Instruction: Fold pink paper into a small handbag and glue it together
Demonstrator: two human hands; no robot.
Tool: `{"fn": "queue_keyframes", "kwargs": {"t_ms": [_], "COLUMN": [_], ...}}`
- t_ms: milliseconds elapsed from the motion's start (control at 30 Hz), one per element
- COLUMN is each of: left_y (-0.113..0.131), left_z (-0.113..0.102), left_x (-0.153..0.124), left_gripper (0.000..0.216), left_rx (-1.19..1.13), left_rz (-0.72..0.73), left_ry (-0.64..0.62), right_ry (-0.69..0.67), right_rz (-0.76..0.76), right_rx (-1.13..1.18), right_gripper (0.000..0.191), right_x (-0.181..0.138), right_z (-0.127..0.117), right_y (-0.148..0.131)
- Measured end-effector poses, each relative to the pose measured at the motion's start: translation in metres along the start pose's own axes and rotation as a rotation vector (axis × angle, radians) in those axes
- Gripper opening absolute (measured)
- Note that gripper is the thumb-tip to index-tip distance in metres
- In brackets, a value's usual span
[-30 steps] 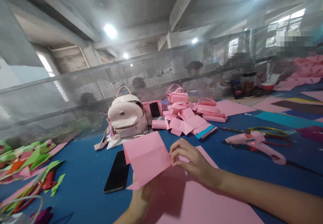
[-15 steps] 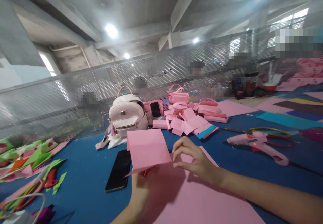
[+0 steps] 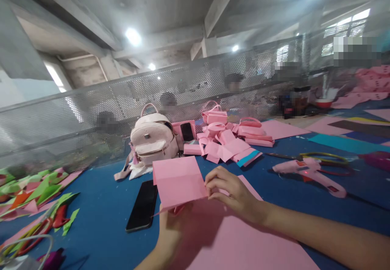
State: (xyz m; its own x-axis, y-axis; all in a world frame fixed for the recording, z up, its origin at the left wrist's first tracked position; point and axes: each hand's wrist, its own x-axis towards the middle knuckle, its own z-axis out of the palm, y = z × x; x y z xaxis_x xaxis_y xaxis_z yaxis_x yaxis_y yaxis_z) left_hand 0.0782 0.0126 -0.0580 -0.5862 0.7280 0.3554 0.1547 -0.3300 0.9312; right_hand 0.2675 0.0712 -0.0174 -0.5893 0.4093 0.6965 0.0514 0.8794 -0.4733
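A folded pink paper piece is held up above the table, its flat face toward me. My left hand grips it from below, the fingers mostly hidden under the paper. At the paper's right edge, my right hand pinches the corner between thumb and fingers. Beneath both hands lies a large pink sheet. A black phone lies just left of the paper.
A pink glue gun and scissors lie to the right. Behind stand a white backpack and a heap of pink paper pieces. Green scraps and red-handled scissors are at left. A perforated metal screen runs behind.
My right hand has moved slightly left, and its fingertips have closed on the paper's right edge. The left hand keeps its hold.
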Motion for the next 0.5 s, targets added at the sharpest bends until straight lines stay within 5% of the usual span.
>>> {"fn": "queue_keyframes", "kwargs": {"t_ms": [233, 500], "left_y": [0.003, 0.008], "left_z": [-0.014, -0.015], "left_x": [0.023, 0.02], "left_gripper": [0.043, 0.042], "left_rx": [-0.062, -0.052], "left_rz": [-0.015, -0.049], "left_ry": [-0.039, -0.081], "right_ry": [0.188, 0.213], "right_rz": [0.27, 0.503], "right_rx": [0.23, 0.327], "right_gripper": [0.014, 0.016], "right_x": [0.005, 0.009], "right_z": [0.0, 0.004], "right_y": [0.003, 0.0]}}
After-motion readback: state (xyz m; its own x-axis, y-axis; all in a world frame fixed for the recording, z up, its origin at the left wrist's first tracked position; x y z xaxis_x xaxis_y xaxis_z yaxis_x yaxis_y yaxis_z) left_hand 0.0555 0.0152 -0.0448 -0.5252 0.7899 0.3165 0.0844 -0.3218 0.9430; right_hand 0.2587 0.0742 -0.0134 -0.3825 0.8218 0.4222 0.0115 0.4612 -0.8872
